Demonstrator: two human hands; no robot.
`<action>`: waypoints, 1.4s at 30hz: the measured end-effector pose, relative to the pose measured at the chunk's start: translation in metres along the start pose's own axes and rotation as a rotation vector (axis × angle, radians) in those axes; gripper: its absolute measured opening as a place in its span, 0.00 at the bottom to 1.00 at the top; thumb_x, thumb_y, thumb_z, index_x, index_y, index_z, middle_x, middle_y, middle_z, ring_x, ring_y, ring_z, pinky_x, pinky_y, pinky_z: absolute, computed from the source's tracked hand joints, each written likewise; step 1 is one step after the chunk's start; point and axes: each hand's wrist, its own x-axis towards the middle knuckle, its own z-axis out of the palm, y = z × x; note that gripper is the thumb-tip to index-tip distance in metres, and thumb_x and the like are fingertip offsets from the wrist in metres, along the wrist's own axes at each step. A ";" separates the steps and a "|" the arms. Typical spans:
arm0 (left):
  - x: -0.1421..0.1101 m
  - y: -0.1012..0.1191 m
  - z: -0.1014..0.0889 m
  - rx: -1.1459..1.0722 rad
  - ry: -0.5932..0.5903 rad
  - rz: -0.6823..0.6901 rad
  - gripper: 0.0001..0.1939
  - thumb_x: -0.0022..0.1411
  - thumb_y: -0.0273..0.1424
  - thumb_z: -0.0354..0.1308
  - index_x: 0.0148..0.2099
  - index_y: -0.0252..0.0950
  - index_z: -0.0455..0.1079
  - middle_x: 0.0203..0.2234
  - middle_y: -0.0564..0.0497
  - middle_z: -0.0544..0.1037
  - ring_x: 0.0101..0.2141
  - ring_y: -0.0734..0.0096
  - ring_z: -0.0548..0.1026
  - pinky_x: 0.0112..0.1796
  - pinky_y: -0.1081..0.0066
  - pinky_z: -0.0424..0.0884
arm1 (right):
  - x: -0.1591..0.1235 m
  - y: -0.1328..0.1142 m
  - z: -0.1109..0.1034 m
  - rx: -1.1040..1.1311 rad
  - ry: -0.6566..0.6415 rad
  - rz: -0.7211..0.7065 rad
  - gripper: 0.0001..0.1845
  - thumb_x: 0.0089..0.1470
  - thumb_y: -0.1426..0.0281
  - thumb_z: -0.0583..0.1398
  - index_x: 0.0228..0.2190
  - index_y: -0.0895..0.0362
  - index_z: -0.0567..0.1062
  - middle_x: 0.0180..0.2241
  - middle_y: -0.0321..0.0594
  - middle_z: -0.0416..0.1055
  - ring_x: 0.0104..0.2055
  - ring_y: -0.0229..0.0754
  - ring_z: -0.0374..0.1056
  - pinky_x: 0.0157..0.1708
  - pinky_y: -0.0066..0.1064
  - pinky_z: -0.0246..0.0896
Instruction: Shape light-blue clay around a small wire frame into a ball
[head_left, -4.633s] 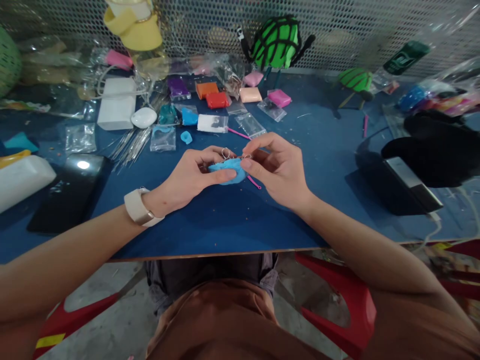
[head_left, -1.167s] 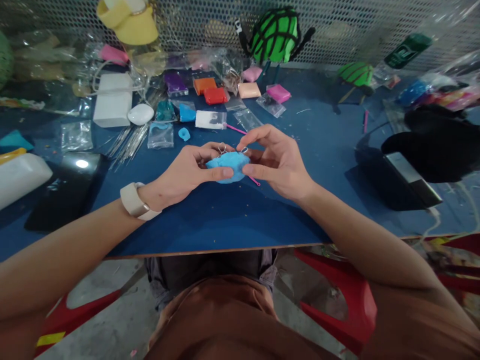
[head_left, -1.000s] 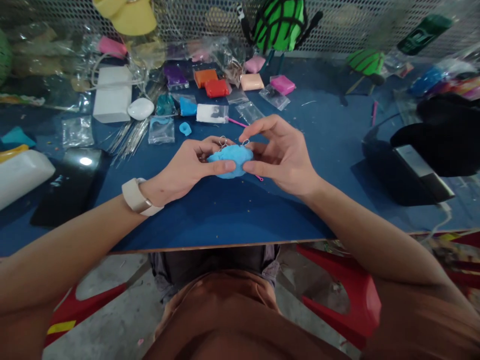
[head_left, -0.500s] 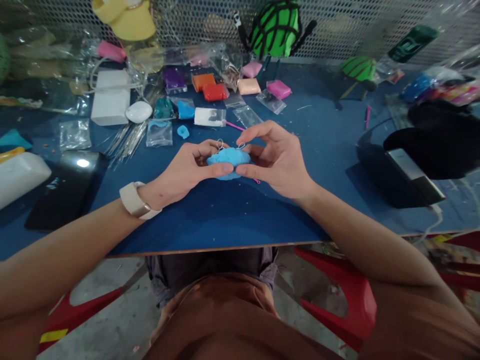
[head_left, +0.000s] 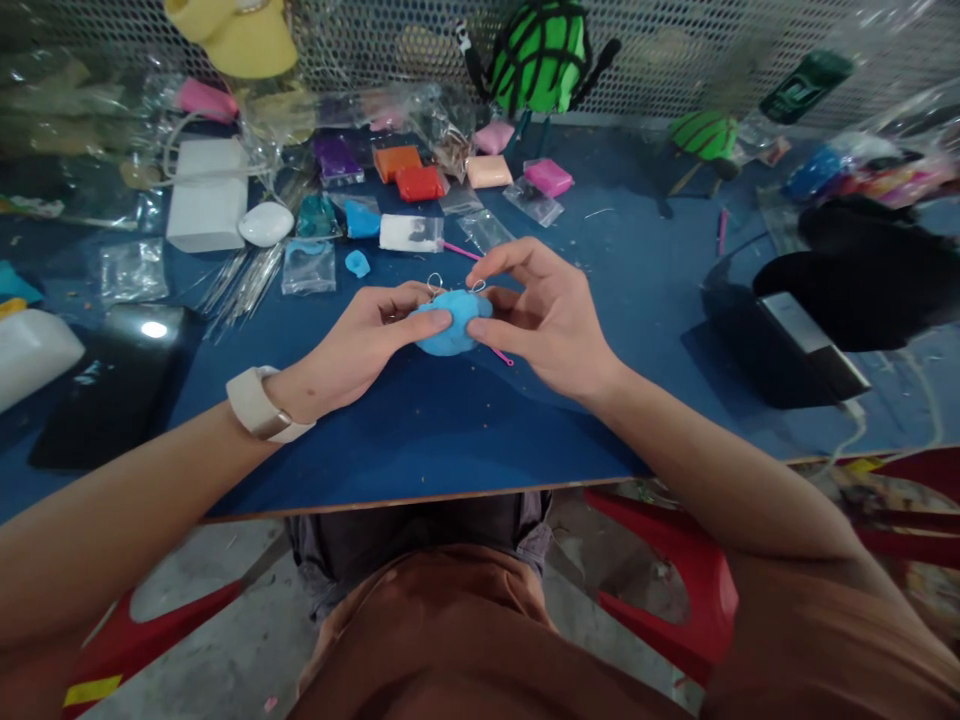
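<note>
Both hands hold a lump of light blue clay (head_left: pixel 452 326) just above the blue table (head_left: pixel 480 420). My left hand (head_left: pixel 360 345) grips its left side, thumb pressed on the front. My right hand (head_left: pixel 544 320) grips the right side, forefinger and thumb pinched at a small wire loop (head_left: pixel 477 287) sticking out of the top. A second wire loop (head_left: pixel 434 283) stands beside it. A thin pink tool (head_left: pixel 501 356) lies under my right hand. A pale watch (head_left: pixel 259 405) is on my left wrist.
Small clay blocks in bags lie behind: orange (head_left: pixel 397 160), red (head_left: pixel 418 183), pink (head_left: pixel 547 176), purple (head_left: pixel 337 157). A white box (head_left: pixel 202 195), a black phone (head_left: pixel 112 375) and wire pins (head_left: pixel 244 285) lie left. A black device (head_left: pixel 795 340) sits right. A green ball figure (head_left: pixel 538 55) stands against the mesh wall.
My left thumb has slid up onto the front of the blue clay. The clay looks rounder and more bunched than a second ago. Both hands stay in the same place.
</note>
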 end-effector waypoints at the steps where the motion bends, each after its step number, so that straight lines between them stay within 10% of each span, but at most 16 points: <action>1: 0.000 0.000 0.000 -0.002 0.001 -0.002 0.23 0.64 0.55 0.85 0.36 0.41 0.87 0.46 0.45 0.86 0.46 0.58 0.80 0.52 0.55 0.77 | 0.000 0.000 0.000 -0.004 0.005 -0.002 0.36 0.48 0.41 0.86 0.46 0.46 0.83 0.52 0.39 0.82 0.52 0.51 0.80 0.54 0.49 0.89; 42: -0.001 0.006 0.003 -0.015 -0.010 -0.015 0.21 0.66 0.52 0.85 0.35 0.40 0.90 0.45 0.44 0.86 0.47 0.59 0.79 0.54 0.59 0.79 | -0.002 0.001 0.002 -0.041 -0.012 -0.051 0.37 0.54 0.38 0.83 0.51 0.46 0.81 0.53 0.40 0.79 0.59 0.54 0.80 0.56 0.50 0.89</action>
